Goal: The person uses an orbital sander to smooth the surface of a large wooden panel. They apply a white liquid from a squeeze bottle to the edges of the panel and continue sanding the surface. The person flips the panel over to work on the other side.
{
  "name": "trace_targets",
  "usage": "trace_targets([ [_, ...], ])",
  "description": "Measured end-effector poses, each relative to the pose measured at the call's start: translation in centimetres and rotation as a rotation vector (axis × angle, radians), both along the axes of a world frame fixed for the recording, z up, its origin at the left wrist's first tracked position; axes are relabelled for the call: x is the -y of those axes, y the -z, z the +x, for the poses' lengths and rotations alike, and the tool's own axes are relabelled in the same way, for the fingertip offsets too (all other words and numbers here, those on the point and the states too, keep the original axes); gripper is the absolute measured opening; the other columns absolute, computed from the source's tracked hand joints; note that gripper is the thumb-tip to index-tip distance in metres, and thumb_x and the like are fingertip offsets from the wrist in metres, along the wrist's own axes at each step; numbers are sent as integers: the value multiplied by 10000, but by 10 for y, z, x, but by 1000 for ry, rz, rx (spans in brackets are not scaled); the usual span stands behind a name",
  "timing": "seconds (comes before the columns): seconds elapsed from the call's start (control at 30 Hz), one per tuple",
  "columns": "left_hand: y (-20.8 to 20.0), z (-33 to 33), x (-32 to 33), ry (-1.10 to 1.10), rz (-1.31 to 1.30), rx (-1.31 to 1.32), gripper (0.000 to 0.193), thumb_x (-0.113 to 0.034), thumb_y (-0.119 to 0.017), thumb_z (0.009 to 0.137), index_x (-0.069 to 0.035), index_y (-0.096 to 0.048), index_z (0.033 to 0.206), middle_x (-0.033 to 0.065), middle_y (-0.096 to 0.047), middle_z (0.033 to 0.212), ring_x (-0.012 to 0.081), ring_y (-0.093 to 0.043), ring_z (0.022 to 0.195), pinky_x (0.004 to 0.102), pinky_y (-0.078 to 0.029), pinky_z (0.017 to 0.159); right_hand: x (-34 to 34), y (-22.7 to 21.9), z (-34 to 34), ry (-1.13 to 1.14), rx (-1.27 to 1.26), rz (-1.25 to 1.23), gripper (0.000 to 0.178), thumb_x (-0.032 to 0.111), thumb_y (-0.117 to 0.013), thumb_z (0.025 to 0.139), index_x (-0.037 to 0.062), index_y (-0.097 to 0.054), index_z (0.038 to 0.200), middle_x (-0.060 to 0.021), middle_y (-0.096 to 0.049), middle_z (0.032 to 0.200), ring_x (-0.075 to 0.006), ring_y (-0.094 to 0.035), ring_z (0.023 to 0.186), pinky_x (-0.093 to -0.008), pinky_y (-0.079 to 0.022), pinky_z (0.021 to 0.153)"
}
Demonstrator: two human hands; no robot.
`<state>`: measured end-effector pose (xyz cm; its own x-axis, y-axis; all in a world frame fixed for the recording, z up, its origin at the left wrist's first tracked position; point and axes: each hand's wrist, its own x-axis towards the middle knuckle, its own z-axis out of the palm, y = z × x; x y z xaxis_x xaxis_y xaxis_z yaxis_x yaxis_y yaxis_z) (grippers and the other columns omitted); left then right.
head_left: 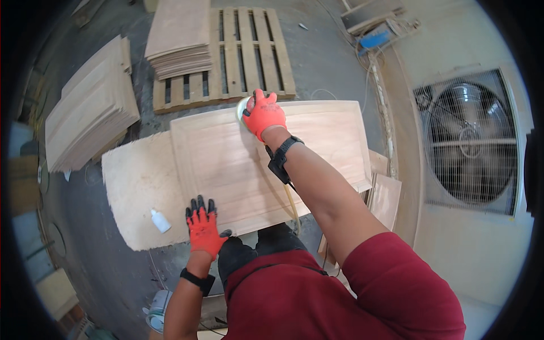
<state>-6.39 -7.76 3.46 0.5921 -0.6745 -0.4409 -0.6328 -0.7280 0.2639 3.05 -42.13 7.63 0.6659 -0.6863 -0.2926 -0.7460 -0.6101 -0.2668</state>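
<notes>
A wide pale wooden panel with a raised border lies in front of me. My right hand, in a red glove, is closed over a round hand sander at the panel's far edge. Only the sander's pale rim shows; the glove covers the rest. A yellowish hose runs under my right forearm and over the near edge. My left hand, in a red glove with black fingertips, rests with fingers spread at the panel's near left corner. It holds nothing.
Left of the panel, a small white bottle lies on a rough-edged pale board. Stacked panels stand at the left and on a slatted pallet beyond. A large caged fan is at the right; a bucket sits lower left.
</notes>
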Motion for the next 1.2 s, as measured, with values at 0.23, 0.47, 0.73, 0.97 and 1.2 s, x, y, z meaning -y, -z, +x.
trace_targets([
  [0.23, -2, -5, 15, -47, 171, -75, 991, -493, -877, 678, -26, -427, 1426, 288, -284, 1555, 481, -244, 1449, 575, -169, 1197, 142, 1, -90, 184, -20, -47, 565, 370, -721, 864, 144, -435, 1296, -220, -449, 1323, -388, -661, 1072, -476, -570, 879],
  [0.47, -11, -13, 30, 29, 189, 71, 1110, -466, -885, 669, -1, -333, 1512, 289, -176, 1613, 461, -167, 1495, 551, -148, 1220, 272, 11, -157, 311, 52, -73, 519, 378, -716, 856, 152, -475, 1256, -240, -477, 1319, -395, -656, 1080, -451, -559, 909],
  [0.73, -9, -14, 35, -38, 369, -19, 1025, -449, -877, 705, 6, -389, 1483, 295, -233, 1590, 476, -204, 1481, 533, -178, 1226, 354, 16, -214, 532, 14, -107, 659, 411, -714, 842, 161, -441, 1387, -241, -460, 1388, -385, -645, 1123, -446, -537, 963],
  [0.97, -18, -11, 36, -42, 284, -19, 934, -461, -838, 745, -25, -430, 1463, 287, -297, 1555, 464, -249, 1464, 553, -187, 1212, 248, 15, -130, 291, 42, -80, 594, 422, -699, 854, 165, -462, 1334, -220, -483, 1321, -398, -651, 1096, -467, -543, 937],
  [1.2, -12, -7, 16, -84, 157, -70, 911, -467, -836, 736, -38, -462, 1447, 255, -330, 1541, 450, -280, 1447, 576, -195, 1200, 76, -4, -18, -75, 29, -36, 510, 401, -676, 892, 147, -475, 1286, -226, -466, 1303, -397, -664, 1047, -469, -570, 861],
])
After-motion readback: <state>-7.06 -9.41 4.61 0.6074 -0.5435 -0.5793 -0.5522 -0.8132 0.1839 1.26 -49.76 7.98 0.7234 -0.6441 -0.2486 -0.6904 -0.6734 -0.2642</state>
